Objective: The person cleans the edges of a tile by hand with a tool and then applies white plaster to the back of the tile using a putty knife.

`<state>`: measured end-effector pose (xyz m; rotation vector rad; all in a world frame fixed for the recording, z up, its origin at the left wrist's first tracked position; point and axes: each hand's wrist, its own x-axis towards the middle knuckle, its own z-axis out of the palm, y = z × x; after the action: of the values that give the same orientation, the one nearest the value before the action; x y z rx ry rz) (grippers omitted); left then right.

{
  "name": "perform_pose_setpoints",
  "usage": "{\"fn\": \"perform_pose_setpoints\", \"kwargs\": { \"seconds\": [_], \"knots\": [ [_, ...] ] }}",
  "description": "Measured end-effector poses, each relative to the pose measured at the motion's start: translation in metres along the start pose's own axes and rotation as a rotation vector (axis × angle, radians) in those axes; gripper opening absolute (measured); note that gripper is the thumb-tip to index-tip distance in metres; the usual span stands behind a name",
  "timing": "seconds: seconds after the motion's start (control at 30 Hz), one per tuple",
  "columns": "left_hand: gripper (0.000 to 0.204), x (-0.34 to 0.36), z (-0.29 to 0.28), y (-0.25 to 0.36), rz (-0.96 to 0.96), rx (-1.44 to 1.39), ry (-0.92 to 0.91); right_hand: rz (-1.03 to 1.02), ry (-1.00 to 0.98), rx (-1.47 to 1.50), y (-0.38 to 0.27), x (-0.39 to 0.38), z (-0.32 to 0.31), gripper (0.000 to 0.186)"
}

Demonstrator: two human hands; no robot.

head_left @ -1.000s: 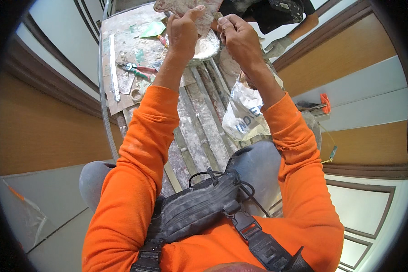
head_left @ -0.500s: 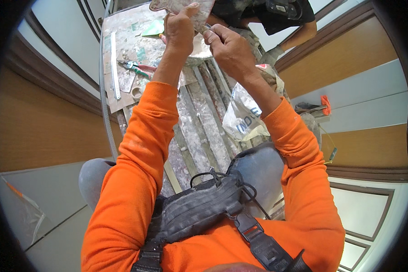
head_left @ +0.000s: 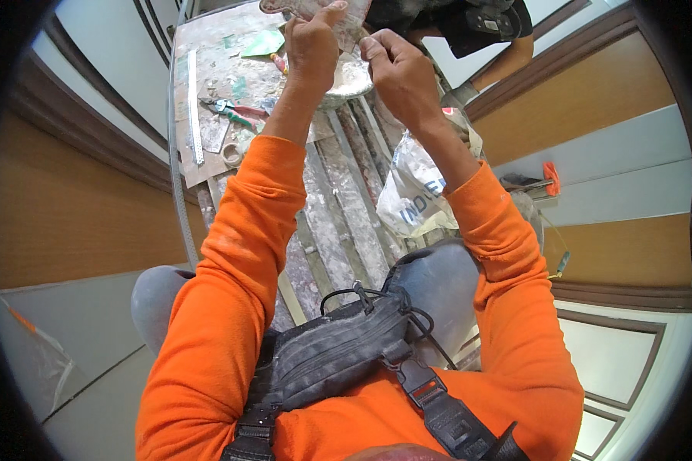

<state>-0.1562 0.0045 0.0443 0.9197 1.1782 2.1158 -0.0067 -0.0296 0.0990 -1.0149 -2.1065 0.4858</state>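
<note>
Left hand [head_left: 312,50]: closed on a flat, pale brown, paste-smeared board [head_left: 354,21], thumb over its face; I find the board at the top of my view, beyond both hands and partly cut off. Right hand [head_left: 398,73]: fingers curled narrow, near the board's right edge; I cannot tell what, if anything, sits in the grip. Between the wrists: one round, whitish, paste-crusted bowl [head_left: 344,95], partly covered by the left hand. Left of the left hand: one flat, bright green sheet [head_left: 263,43]; one red-and-yellow handle [head_left: 279,63], just beside the wrist; further out, one long, narrow white strip [head_left: 193,107]. Nearer the body from that hand: pliers with green and red grips [head_left: 240,115], and one small beige ring-shaped roll [head_left: 231,155]. Below the right hand, beside its forearm: one white plastic bag with blue lettering [head_left: 415,188]. Beyond the right hand I count one co-worker in dark clothing [head_left: 473,31]. Beneath both forearms: a paste-spattered slatted platform [head_left: 332,223].
</note>
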Motion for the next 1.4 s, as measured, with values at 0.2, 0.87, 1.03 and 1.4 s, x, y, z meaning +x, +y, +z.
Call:
{"fn": "perform_pose_setpoints", "kwargs": {
  "seconds": [0.2,0.87,1.03,1.4],
  "knots": [
    [0.022,0.006,-0.017,-0.014,0.435,0.67,-0.065,0.024,0.012,0.034,0.004,-0.001,0.004,0.029],
    [0.058,-0.021,-0.007,0.07,-0.643,-0.165,-0.561,-0.188,0.332,-0.079,0.034,0.014,-0.019,0.036],
    [0.045,0.009,-0.026,0.097,-0.219,0.408,-0.356,0.134,0.148,0.031,0.041,0.016,-0.038,0.039],
    [0.043,0.012,-0.034,0.076,0.402,1.049,-0.379,0.5,-0.427,0.836,0.009,0.006,-0.038,0.024]
  ]
}}
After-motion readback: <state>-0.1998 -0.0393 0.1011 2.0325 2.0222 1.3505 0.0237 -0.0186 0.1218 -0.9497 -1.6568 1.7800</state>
